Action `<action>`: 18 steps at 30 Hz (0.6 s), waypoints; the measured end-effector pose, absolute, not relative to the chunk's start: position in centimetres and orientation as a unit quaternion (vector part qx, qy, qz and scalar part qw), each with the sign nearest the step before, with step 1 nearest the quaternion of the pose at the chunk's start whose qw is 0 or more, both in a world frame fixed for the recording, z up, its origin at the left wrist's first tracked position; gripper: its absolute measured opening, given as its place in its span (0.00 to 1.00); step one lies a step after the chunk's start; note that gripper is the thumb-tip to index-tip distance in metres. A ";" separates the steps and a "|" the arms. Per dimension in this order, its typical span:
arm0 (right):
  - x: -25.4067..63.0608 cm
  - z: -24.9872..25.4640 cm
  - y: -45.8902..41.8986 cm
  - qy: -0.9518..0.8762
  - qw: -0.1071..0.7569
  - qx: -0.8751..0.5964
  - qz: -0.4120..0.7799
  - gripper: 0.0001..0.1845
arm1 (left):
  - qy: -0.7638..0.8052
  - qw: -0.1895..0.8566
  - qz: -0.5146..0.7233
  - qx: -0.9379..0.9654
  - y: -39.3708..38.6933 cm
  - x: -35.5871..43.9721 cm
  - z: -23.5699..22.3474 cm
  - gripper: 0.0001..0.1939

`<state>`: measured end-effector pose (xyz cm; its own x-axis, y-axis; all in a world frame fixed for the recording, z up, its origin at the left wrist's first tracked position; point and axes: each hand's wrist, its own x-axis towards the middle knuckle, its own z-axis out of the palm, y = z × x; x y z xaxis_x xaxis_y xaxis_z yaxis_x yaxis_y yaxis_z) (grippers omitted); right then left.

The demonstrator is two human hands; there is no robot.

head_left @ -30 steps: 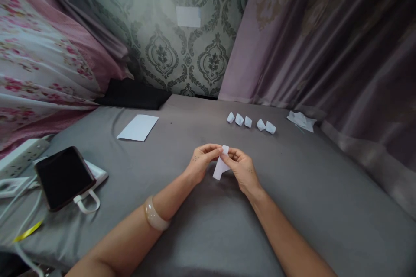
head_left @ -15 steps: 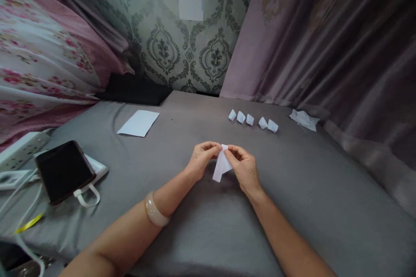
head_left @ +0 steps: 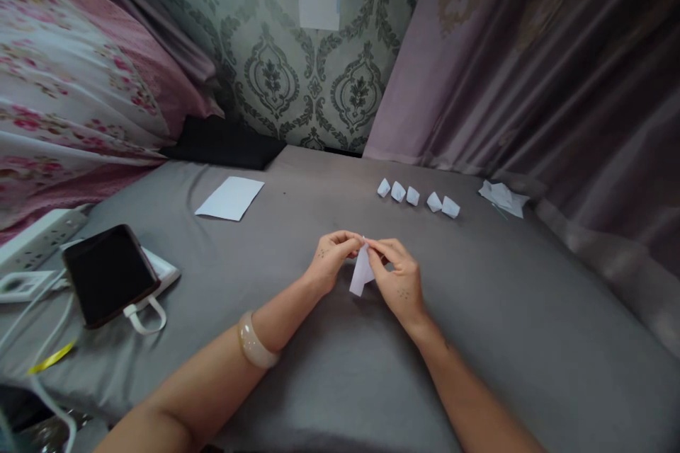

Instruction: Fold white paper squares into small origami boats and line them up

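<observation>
A folded strip of white paper (head_left: 360, 277) hangs down between my two hands, above the grey cloth. Thumb and fingers of my left hand (head_left: 332, 260) pinch its top edge from the left; a pale bangle (head_left: 256, 341) circles that wrist. From the right, my right hand (head_left: 398, 282) pinches the same top corner, its fingertips almost meeting the left ones. Part of the paper is hidden behind the right fingers. Beyond my hands, several small folded white paper shapes (head_left: 398, 192) stand in a row.
A white paper stack (head_left: 231, 198) lies at the back left and crumpled paper (head_left: 503, 198) at the back right. On the left are a dark phone (head_left: 111, 274), a white power strip (head_left: 40, 244) and cables. A black cloth (head_left: 226, 143) lies by the wall.
My right hand has shifted slightly, its fingers covering more of the paper's top, and less of the paper shows now. The whole view has shifted a little.
</observation>
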<state>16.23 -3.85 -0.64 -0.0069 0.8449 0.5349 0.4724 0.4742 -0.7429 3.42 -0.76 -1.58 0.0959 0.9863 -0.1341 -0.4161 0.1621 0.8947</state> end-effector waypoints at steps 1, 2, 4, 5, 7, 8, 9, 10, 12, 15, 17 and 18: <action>16.3 -0.6 -3.9 -0.698 0.505 -0.482 0.161 0.12 | 0.399 0.649 0.541 0.357 -0.7 3.4 -1.6 0.03; 16.3 -0.6 -3.9 -0.710 0.492 -0.484 0.142 0.14 | 0.398 0.649 0.541 0.357 -0.7 3.4 -1.7 0.03; 16.4 -0.6 -4.0 -0.732 0.462 -0.489 0.104 0.16 | 0.396 0.651 0.540 0.357 -0.6 3.3 -1.7 0.03; 16.5 -0.6 -4.1 -0.743 0.446 -0.492 0.085 0.17 | 0.394 0.653 0.539 0.358 -0.6 3.3 -1.7 0.04; 16.7 -0.7 -4.2 -0.762 0.414 -0.496 0.045 0.20 | 0.388 0.658 0.533 0.364 -0.5 3.2 -1.7 0.05; 16.8 -0.7 -4.2 -0.771 0.394 -0.499 0.024 0.21 | 0.385 0.662 0.528 0.366 -0.5 3.1 -1.6 0.06; 16.9 -0.7 -4.3 -0.780 0.373 -0.502 0.002 0.21 | 0.382 0.667 0.523 0.368 -0.5 3.0 -1.6 0.07; 16.9 -0.6 -4.4 -0.789 0.349 -0.505 -0.022 0.22 | 0.381 0.671 0.518 0.368 -0.5 3.0 -1.6 0.08; 16.9 -0.5 -4.6 -0.806 0.297 -0.507 -0.070 0.21 | 0.378 0.681 0.510 0.365 -0.4 2.9 -1.7 0.09; 16.4 -0.3 -4.9 -0.822 0.230 -0.504 -0.130 0.20 | 0.378 0.694 0.498 0.357 -0.3 2.9 -1.8 0.10; 15.9 -0.3 -5.2 -0.827 0.198 -0.505 -0.148 0.19 | 0.387 0.695 0.490 0.357 -0.3 3.0 -2.0 0.12; 15.6 -0.4 -5.4 -0.829 0.187 -0.506 -0.150 0.18 | 0.397 0.690 0.489 0.356 -0.2 3.0 -2.1 0.13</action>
<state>15.59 -5.36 -0.36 -0.4178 0.7827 0.4613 0.8946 0.4430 0.0586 2.98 -0.23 -2.09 0.2071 0.9576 -0.2001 -0.3917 0.2686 0.8800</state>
